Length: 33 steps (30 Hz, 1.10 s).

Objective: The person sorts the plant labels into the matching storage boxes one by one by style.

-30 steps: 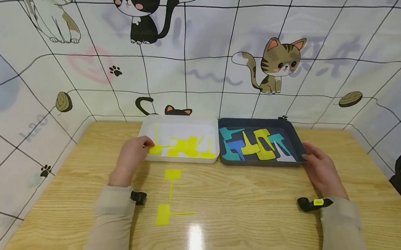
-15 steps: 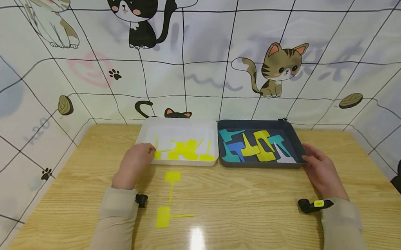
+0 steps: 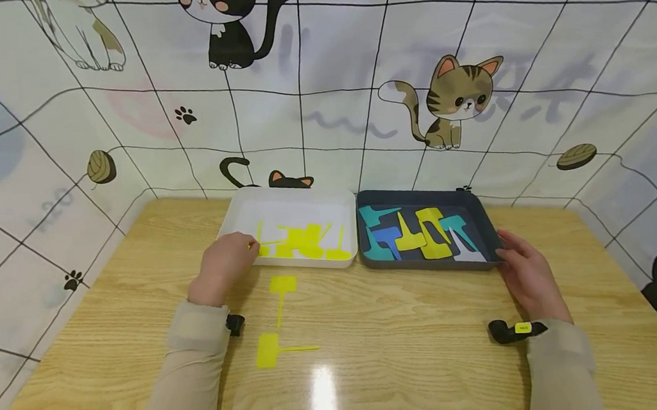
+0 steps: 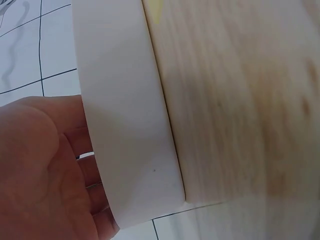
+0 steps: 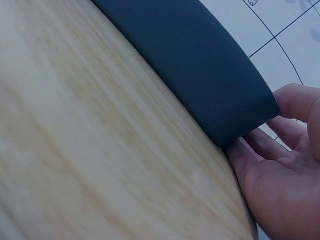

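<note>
In the head view, my left hand [image 3: 226, 268] is at the left front corner of the white tray [image 3: 282, 199], its fingertips pinching at a yellow T-shaped plant label beside that corner. The left wrist view shows the left hand [image 4: 47, 165] with its fingertips hidden behind the white tray's wall [image 4: 125, 115]. Several yellow T-shaped plant labels [image 3: 308, 239] lie in this tray. My right hand [image 3: 534, 279] holds the right front corner of the dark grey tray [image 3: 426, 266], thumb at the rim and fingers against the side. Blue, teal, yellow and white plant labels [image 3: 409, 240] lie inside it.
Two yellow plant labels lie on the wooden table [image 3: 404, 353] before the white tray: one upper label [image 3: 282, 284] with its stem towards me, one lower label [image 3: 267, 351] with its stem to the right. A cat-print cloth [image 3: 333, 121] encloses the back and sides.
My left hand has shifted slightly right and down along the white tray's corner, and the yellow label's upright stem there now reaches less high. My right hand stays at the dark tray.
</note>
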### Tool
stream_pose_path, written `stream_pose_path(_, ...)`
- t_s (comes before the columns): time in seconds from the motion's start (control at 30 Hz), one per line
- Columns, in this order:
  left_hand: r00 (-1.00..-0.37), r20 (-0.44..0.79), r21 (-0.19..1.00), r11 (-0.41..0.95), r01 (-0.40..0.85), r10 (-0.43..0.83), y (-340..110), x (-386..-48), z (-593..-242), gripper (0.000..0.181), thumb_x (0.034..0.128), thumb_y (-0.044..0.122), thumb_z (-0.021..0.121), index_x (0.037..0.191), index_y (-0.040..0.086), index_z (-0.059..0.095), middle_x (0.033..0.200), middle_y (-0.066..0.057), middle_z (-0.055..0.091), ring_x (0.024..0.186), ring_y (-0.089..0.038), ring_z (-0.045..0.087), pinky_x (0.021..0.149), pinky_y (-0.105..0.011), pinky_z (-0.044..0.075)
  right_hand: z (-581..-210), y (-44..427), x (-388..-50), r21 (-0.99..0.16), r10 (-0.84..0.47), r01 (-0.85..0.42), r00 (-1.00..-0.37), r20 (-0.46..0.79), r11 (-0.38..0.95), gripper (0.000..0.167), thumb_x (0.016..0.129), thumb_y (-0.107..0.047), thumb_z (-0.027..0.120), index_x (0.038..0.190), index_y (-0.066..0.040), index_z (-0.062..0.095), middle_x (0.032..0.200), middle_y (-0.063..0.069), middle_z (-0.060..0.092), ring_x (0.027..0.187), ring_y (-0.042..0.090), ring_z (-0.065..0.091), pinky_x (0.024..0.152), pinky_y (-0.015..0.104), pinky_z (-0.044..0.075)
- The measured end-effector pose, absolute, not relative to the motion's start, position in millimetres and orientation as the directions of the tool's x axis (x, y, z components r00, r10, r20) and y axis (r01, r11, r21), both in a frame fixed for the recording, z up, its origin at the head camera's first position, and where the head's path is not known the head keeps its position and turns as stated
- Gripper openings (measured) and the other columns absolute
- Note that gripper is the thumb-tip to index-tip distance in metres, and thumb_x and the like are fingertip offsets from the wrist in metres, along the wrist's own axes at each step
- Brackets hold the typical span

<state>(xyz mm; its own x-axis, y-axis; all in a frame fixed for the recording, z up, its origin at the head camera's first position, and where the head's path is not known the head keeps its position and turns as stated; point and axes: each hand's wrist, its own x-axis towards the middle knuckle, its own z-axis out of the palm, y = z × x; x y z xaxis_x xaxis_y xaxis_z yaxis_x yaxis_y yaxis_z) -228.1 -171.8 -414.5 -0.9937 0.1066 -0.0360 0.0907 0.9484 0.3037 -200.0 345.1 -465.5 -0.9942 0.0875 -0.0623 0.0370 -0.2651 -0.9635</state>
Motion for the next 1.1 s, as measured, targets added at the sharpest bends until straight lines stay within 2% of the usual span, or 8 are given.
stream_pose_path(0.1,-0.994,-0.043,0.301,0.950,0.086,0.104,-171.3,-229.0,-419.6,0.028,0.0914,0.023,0.042,0.074,0.013,0.063,0.078,-0.004,0.058,0.068,-0.021,0.050,0.060,-0.036,0.043,-470.1,345.9,-200.8,-0.954,0.076,0.009,-0.997,-0.033,-0.301,0.056,0.091,-0.003,0.049,0.141,-0.005,0.024,0.140,0.011,0.018,0.123,0.017,0.030,0.090,0.016,0.038)
stream_pose_path(0.27,-0.993,-0.045,0.298,0.950,0.091,0.109,-171.4,-229.9,-425.4,0.029,0.0924,0.029,0.043,0.080,0.013,0.064,0.081,-0.004,0.059,0.070,-0.020,0.052,0.062,-0.036,0.044,-473.9,346.3,-202.5,-0.949,0.074,-0.001,-0.997,-0.023,-0.314,0.058,0.090,-0.003,0.050,0.141,-0.005,0.023,0.140,0.011,0.017,0.124,0.017,0.028,0.091,0.016,0.037)
stream_pose_path(0.43,-0.989,-0.026,0.298,0.946,0.128,0.142,-171.4,-229.7,-429.9,0.032,0.0932,0.029,0.041,0.069,0.012,0.054,0.068,-0.005,0.052,0.066,-0.022,0.048,0.059,-0.033,0.039,-477.6,346.7,-203.2,-0.953,0.077,-0.008,-0.997,-0.016,-0.303,0.057,0.090,-0.003,0.050,0.141,-0.006,0.025,0.142,0.011,0.016,0.125,0.017,0.028,0.093,0.017,0.035)
stream_pose_path(0.5,-0.987,-0.014,0.293,0.945,0.148,0.159,-171.5,-229.1,-431.1,0.030,0.0934,0.027,0.040,0.079,0.012,0.061,0.076,-0.007,0.059,0.073,-0.024,0.052,0.064,-0.036,0.043,-479.0,346.9,-203.0,-0.951,0.075,-0.017,-0.997,-0.006,-0.308,0.056,0.090,-0.003,0.049,0.141,-0.006,0.025,0.142,0.011,0.017,0.125,0.017,0.029,0.093,0.017,0.035)
stream_pose_path(0.57,-0.985,-0.008,0.287,0.944,0.160,0.170,-171.7,-228.8,-432.8,0.029,0.0936,0.027,0.040,0.098,0.012,0.064,0.094,-0.009,0.063,0.084,-0.028,0.056,0.072,-0.041,0.045,-480.6,347.1,-202.2,-0.948,0.075,-0.024,-0.997,0.000,-0.318,0.056,0.090,-0.002,0.049,0.141,-0.005,0.025,0.141,0.011,0.017,0.124,0.017,0.029,0.094,0.018,0.035)
stream_pose_path(0.67,-0.984,-0.002,0.293,0.941,0.168,0.177,-172.1,-228.8,-432.4,0.037,0.0936,0.025,0.041,0.126,0.011,0.052,0.121,-0.011,0.055,0.101,-0.031,0.054,0.082,-0.045,0.044,-480.2,345.9,-201.5,-0.952,0.083,-0.017,-0.997,-0.009,-0.306,0.057,0.090,-0.003,0.050,0.141,-0.005,0.024,0.142,0.011,0.016,0.125,0.018,0.027,0.097,0.020,0.031)
stream_pose_path(0.77,-0.983,0.011,0.326,0.928,0.179,0.185,-172.0,-228.7,-428.5,0.039,0.0934,0.024,0.043,0.129,0.009,0.047,0.124,-0.013,0.052,0.105,-0.030,0.052,0.082,-0.045,0.044,-478.6,344.7,-201.3,-0.959,0.093,-0.003,-0.995,-0.024,-0.284,0.057,0.090,-0.004,0.050,0.141,-0.006,0.024,0.143,0.010,0.015,0.126,0.018,0.026,0.100,0.022,0.027)
stream_pose_path(1.1,-0.967,0.043,0.414,0.877,0.246,0.251,-162.6,-215.4,-387.9,0.033,0.0909,0.028,0.050,0.118,0.011,0.056,0.100,-0.005,0.062,0.086,-0.020,0.056,0.073,-0.036,0.044,-471.7,344.6,-201.4,-0.960,0.089,0.015,-0.995,-0.041,-0.280,0.056,0.090,-0.005,0.051,0.141,-0.007,0.026,0.141,0.010,0.018,0.124,0.016,0.029,0.093,0.017,0.035)
